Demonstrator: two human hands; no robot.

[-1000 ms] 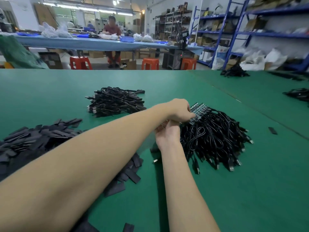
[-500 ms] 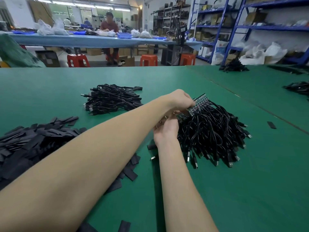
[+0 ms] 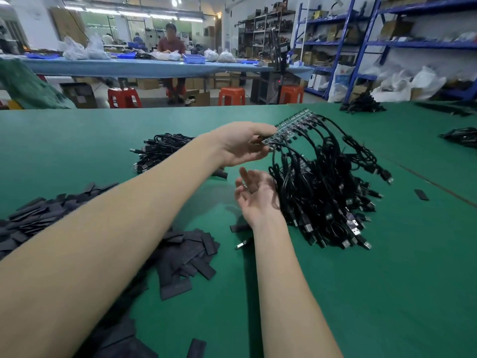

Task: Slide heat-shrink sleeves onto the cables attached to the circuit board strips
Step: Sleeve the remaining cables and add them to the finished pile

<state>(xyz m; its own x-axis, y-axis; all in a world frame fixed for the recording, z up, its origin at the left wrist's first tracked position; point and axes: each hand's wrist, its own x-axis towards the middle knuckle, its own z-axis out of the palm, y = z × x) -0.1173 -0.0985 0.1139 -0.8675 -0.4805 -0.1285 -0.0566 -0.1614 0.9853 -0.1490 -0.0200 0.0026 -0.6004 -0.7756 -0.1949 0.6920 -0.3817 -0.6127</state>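
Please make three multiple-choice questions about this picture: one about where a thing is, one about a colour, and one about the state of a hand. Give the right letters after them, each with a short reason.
1. Where does the sleeve pile lie?
A. left of the right forearm
B. on top of the cable heap
C. on the blue table behind

2. What colour is the table?
A. grey
B. green
C. white

3. What is the left hand doing?
A. resting flat on the table
B. hanging idle
C. holding the strip in a grip

Answers:
1. A, the sleeves lie on the table left of the right forearm, apart from the cable heap.
2. B, the surface under all the piles is green.
3. C, its fingers pinch the strip in the air, with cables hanging from it, while the right hand is open below.
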